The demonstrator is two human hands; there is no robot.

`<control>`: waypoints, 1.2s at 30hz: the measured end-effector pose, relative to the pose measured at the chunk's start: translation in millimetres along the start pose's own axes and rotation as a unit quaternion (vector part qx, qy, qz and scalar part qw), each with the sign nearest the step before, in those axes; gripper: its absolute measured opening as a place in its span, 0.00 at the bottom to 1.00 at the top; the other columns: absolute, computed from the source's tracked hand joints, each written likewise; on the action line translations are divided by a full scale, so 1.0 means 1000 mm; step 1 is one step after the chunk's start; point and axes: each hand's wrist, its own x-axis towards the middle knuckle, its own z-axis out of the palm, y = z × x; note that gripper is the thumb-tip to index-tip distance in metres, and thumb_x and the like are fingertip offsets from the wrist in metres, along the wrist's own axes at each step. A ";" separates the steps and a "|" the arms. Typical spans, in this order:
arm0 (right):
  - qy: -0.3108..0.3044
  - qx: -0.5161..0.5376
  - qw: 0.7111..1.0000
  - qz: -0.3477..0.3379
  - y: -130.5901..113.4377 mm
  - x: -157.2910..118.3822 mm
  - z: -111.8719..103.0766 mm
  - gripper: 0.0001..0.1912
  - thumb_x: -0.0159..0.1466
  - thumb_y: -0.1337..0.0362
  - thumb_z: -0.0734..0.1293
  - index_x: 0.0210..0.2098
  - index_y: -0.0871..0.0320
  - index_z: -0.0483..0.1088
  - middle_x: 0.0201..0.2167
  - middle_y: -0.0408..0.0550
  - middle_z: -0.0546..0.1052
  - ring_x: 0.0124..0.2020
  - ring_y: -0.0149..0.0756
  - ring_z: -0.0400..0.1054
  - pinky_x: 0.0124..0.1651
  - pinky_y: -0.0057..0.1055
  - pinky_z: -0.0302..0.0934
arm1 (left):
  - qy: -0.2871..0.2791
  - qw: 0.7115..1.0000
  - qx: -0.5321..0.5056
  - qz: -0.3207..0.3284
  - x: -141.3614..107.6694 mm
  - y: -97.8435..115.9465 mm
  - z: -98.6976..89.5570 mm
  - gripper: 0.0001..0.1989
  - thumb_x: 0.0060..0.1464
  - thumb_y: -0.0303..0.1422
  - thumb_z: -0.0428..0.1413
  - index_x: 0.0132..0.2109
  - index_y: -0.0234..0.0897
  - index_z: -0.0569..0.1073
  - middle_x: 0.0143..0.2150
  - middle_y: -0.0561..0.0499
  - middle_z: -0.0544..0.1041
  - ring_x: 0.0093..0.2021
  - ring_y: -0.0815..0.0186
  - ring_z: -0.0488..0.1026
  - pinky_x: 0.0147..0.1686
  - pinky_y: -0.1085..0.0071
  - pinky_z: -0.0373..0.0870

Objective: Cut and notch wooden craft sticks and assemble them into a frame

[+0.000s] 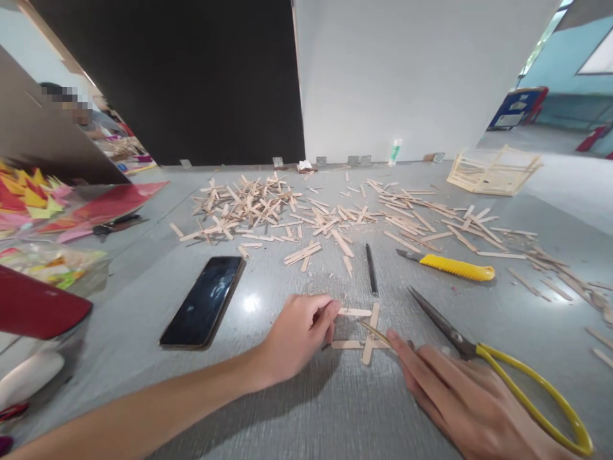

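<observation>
My left hand (301, 329) is closed in a pinch on the left end of a short wooden stick (355, 312), held just above the table. Beside it, my right hand (450, 390) has its fingers closed on a thin, pointed brownish stick-like piece (374, 330), whose tip reaches towards the short stick. Under that tip lies an upright stick (368, 352) crossing a horizontal one (347, 345). Scissors with yellow handles (536, 383) lie against the far side of my right hand. A black pen (371, 268) lies just beyond the crossed sticks.
Loose wooden sticks (249, 204) spread across the back. A phone (202, 303) lies left, a yellow cutter (454, 266) right. A stick frame (495, 172) and glue tube (394, 152) stand behind. Red bottle (38, 303) and coloured paper (29, 198) are far left; a person (71, 105) sits beyond.
</observation>
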 end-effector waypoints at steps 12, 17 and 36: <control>-0.022 -0.050 0.998 -0.015 -0.003 0.003 0.002 0.33 0.60 0.86 0.47 0.59 0.73 0.67 0.31 0.52 0.79 0.23 0.37 0.73 0.21 0.33 0.67 | 0.010 1.000 0.011 0.023 -0.001 0.002 0.001 0.26 0.72 0.39 0.47 0.23 0.37 0.66 0.20 0.56 0.73 0.21 0.71 0.67 0.29 0.75 0.60; -0.021 -0.044 0.999 -0.013 -0.006 0.002 0.004 0.33 0.59 0.86 0.49 0.59 0.72 0.68 0.31 0.51 0.79 0.22 0.35 0.72 0.22 0.31 0.66 | 0.010 1.000 0.009 0.021 -0.001 0.002 0.002 0.26 0.72 0.39 0.47 0.23 0.37 0.66 0.20 0.56 0.73 0.21 0.71 0.68 0.29 0.76 0.60; -0.033 0.010 0.999 -0.002 -0.008 0.006 0.008 0.33 0.59 0.84 0.50 0.62 0.75 0.62 0.29 0.49 0.75 0.22 0.37 0.73 0.20 0.30 0.67 | 0.009 1.000 0.007 0.023 -0.001 0.004 0.002 0.27 0.71 0.41 0.47 0.23 0.37 0.67 0.20 0.55 0.73 0.21 0.70 0.67 0.28 0.75 0.60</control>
